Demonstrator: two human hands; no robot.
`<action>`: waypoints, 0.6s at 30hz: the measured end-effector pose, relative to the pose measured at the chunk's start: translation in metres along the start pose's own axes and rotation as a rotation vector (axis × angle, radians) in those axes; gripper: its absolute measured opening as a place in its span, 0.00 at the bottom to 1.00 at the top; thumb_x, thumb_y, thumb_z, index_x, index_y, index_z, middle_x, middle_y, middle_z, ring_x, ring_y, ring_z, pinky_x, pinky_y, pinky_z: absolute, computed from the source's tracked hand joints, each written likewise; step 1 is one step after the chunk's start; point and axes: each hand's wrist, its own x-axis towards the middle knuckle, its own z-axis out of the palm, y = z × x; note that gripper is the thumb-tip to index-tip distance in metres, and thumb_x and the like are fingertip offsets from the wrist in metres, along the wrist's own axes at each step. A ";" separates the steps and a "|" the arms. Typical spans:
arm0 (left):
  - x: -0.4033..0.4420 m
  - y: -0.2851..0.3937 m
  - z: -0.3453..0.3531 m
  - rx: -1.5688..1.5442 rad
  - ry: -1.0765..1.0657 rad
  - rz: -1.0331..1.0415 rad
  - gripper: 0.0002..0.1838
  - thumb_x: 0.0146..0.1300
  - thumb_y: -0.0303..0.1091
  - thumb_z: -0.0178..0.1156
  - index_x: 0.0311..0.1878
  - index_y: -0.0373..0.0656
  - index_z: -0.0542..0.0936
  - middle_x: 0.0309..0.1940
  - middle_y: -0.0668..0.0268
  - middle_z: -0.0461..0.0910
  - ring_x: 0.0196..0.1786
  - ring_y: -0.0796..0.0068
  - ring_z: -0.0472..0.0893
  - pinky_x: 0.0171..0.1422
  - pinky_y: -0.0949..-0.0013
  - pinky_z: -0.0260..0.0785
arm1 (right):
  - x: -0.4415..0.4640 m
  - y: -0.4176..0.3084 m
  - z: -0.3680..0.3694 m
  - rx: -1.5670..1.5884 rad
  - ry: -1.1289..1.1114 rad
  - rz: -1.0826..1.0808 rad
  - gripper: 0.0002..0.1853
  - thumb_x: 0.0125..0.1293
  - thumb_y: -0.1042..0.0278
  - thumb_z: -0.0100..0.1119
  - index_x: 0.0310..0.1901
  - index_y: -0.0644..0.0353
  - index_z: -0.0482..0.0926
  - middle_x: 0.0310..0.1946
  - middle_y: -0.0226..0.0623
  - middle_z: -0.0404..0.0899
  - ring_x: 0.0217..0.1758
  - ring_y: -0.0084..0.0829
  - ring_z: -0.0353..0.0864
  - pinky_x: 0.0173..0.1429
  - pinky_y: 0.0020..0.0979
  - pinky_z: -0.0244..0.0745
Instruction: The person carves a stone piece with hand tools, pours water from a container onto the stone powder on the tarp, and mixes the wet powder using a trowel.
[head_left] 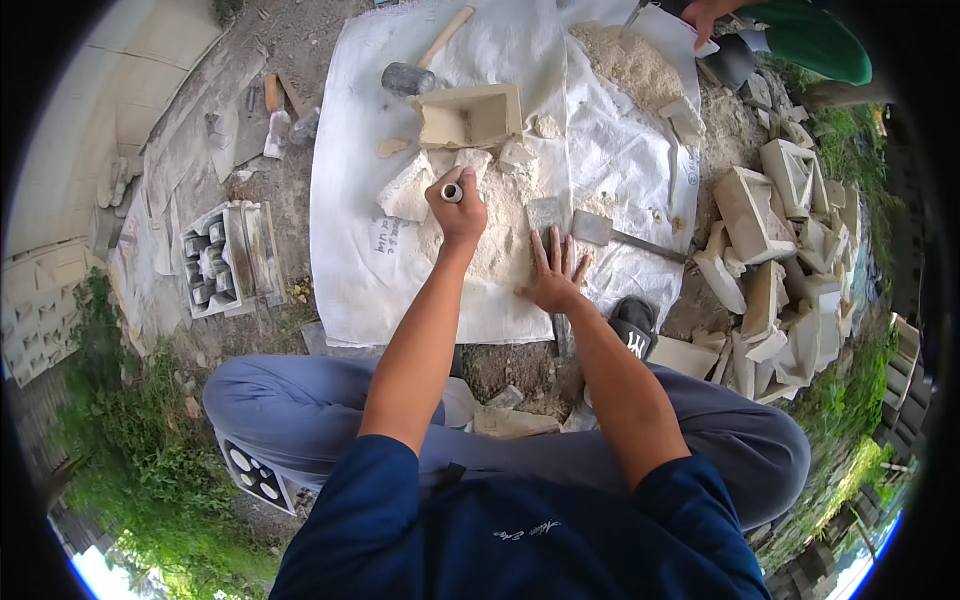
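On white woven sheeting (350, 290), looks partway done, with powder (490, 255) amid remaining chunks (405, 190); grips apparent metal pipe (452, 193) in left hand (460, 212), spreads right hand (556, 282) wide.

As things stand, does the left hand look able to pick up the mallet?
Probably not right away: the left hand is closed around a tube, and the block sits partly between the hand and the mallet. With the tube put down, reaching around the block seems possible.
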 end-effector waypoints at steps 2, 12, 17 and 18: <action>0.004 0.004 0.003 0.055 -0.061 0.000 0.19 0.68 0.31 0.58 0.20 0.36 0.68 0.18 0.73 0.69 0.22 0.81 0.65 0.27 0.69 0.57 | 0.000 0.002 0.001 0.018 -0.002 -0.018 0.63 0.61 0.35 0.65 0.81 0.31 0.24 0.84 0.36 0.14 0.86 0.48 0.14 0.78 0.70 0.11; 0.027 0.089 0.013 -0.276 0.123 -0.104 0.22 0.69 0.27 0.58 0.20 0.40 0.61 0.18 0.78 0.60 0.23 0.85 0.56 0.26 0.70 0.44 | 0.002 0.008 0.003 0.034 0.015 -0.035 0.63 0.61 0.36 0.66 0.82 0.32 0.26 0.84 0.34 0.17 0.86 0.46 0.15 0.78 0.71 0.11; -0.006 0.007 0.020 -0.031 -0.018 0.055 0.22 0.70 0.29 0.56 0.19 0.38 0.62 0.15 0.74 0.59 0.22 0.83 0.57 0.25 0.68 0.46 | 0.002 0.006 -0.004 0.036 0.027 -0.013 0.62 0.61 0.36 0.66 0.82 0.32 0.26 0.84 0.34 0.16 0.86 0.46 0.14 0.78 0.70 0.12; -0.006 0.011 0.022 -0.002 -0.072 0.030 0.21 0.70 0.30 0.55 0.20 0.35 0.65 0.15 0.72 0.60 0.22 0.82 0.60 0.26 0.67 0.50 | 0.002 0.005 -0.007 0.025 0.012 -0.020 0.62 0.61 0.37 0.66 0.82 0.32 0.26 0.84 0.34 0.16 0.86 0.46 0.14 0.78 0.70 0.12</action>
